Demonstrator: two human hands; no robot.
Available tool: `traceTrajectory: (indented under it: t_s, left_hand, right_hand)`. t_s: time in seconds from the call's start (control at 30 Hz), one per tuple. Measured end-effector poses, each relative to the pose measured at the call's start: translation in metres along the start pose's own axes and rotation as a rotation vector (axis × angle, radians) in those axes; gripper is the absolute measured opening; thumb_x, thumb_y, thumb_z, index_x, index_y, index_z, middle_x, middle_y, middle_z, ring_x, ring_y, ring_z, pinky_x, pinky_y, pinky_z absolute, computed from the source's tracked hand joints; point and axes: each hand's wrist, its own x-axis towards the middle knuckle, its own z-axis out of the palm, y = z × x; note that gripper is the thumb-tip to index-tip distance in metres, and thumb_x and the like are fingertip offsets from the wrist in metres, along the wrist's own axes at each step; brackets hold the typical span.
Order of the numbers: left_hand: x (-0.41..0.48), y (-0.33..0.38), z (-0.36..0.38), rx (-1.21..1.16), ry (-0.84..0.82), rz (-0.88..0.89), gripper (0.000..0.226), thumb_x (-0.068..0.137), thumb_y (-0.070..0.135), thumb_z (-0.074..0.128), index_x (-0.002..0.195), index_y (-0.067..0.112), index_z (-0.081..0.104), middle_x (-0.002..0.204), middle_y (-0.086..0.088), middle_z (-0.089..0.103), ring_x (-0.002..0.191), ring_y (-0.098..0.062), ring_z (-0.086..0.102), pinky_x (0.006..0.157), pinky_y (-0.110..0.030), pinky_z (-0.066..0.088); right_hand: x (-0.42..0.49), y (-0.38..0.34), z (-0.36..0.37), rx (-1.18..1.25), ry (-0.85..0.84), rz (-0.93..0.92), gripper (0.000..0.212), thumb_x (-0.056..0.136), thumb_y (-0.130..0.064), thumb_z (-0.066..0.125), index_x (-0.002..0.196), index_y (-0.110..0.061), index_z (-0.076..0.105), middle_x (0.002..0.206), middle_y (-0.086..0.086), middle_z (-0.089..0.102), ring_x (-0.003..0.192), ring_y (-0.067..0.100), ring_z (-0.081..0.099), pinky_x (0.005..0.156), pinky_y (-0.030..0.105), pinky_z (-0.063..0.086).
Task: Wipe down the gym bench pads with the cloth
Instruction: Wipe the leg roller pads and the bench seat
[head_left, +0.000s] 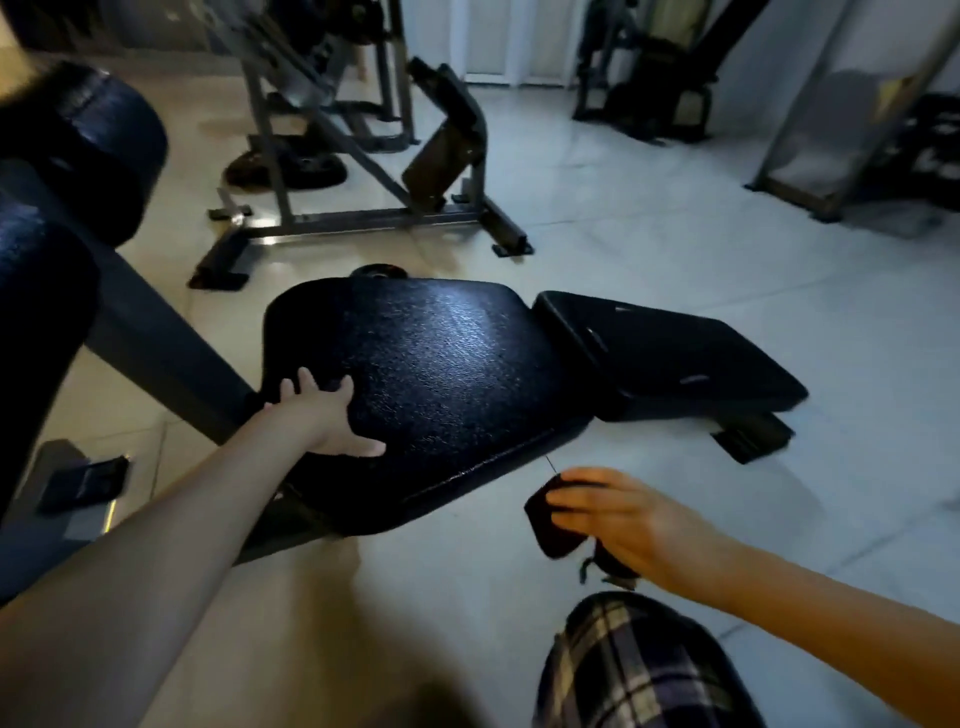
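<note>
Right hand (618, 519): grip clamped on the dark cloth (545, 525), held over the floor (675, 208) just off the large pad (447, 374) near edge. Left hand (332, 421): grip apart, fingers spread on that pad's left end. Long axis of the pads runs left to right; the smaller pad (670, 353) adjoins on the right. Open floor beyond.

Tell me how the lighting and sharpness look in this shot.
Head view: dim room, a glare patch on the large bench pad; roller pads at left blurred; wide-angle bending at the edges; the dark cloth in the right hand lacks detail.
</note>
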Motion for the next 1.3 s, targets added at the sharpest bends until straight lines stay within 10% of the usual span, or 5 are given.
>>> traceTrajectory:
  t_s: [0.17, 0.37, 0.6, 0.83, 1.3]
  left_hand:
    - [0.0, 0.01, 0.013, 0.062, 0.051, 0.18, 0.096, 0.072, 0.088, 0.043, 0.147, 0.057, -0.009, 0.158, -0.009, -0.03, 0.146, -0.037, -0.022, 0.113, -0.068, -0.002]
    - [0.009, 0.025, 0.019, -0.024, 0.088, 0.103, 0.115, 0.046, 0.099, 0.036, 0.144, 0.061, -0.009, 0.158, -0.011, -0.031, 0.145, -0.038, -0.024, 0.109, -0.072, -0.005]
    - [0.011, 0.022, 0.024, -0.027, 0.109, 0.12, 0.12, 0.037, 0.098, 0.035, 0.145, 0.062, -0.005, 0.159, -0.011, -0.027, 0.146, -0.037, -0.022, 0.109, -0.072, -0.006]
    - [0.019, 0.025, 0.022, 0.009, 0.108, 0.134, 0.115, 0.042, 0.096, 0.038, 0.144, 0.062, -0.004, 0.159, -0.014, -0.025, 0.144, -0.044, -0.022, 0.112, -0.07, -0.002]
    - [0.022, 0.052, 0.036, 0.216, 0.175, 0.335, 0.053, 0.099, 0.06, 0.028, 0.145, 0.062, 0.002, 0.163, -0.001, -0.016, 0.149, -0.031, -0.013, 0.111, -0.068, 0.001]
  right_hand:
    - [0.06, -0.014, 0.021, 0.685, 0.712, 1.089, 0.047, 0.088, 0.01, 0.044, 0.121, -0.015, 0.065, 0.117, 0.005, 0.065, 0.103, 0.014, 0.058, 0.102, 0.035, 0.042]
    - [0.096, 0.021, 0.039, 1.127, 1.394, 1.556, 0.04, 0.094, -0.004, 0.043, 0.13, -0.014, 0.058, 0.111, 0.002, 0.061, 0.102, 0.023, 0.057, 0.093, 0.033, 0.046]
    - [0.098, 0.021, 0.092, 1.402, 1.497, 1.555, 0.04, 0.096, -0.01, 0.044, 0.134, -0.018, 0.054, 0.09, 0.003, 0.06, 0.083, 0.032, 0.062, 0.086, 0.048, 0.054]
    - [0.129, 0.002, 0.112, 1.232, 1.449, 1.359, 0.059, 0.091, 0.003, 0.033, 0.149, -0.01, 0.03, 0.156, 0.003, 0.027, 0.142, 0.014, 0.026, 0.117, 0.023, 0.016]
    - [0.14, 0.017, 0.121, 1.018, 1.455, 1.362, 0.057, 0.096, 0.003, 0.025, 0.151, -0.005, 0.014, 0.16, 0.005, 0.005, 0.147, 0.011, 0.005, 0.11, 0.011, -0.001]
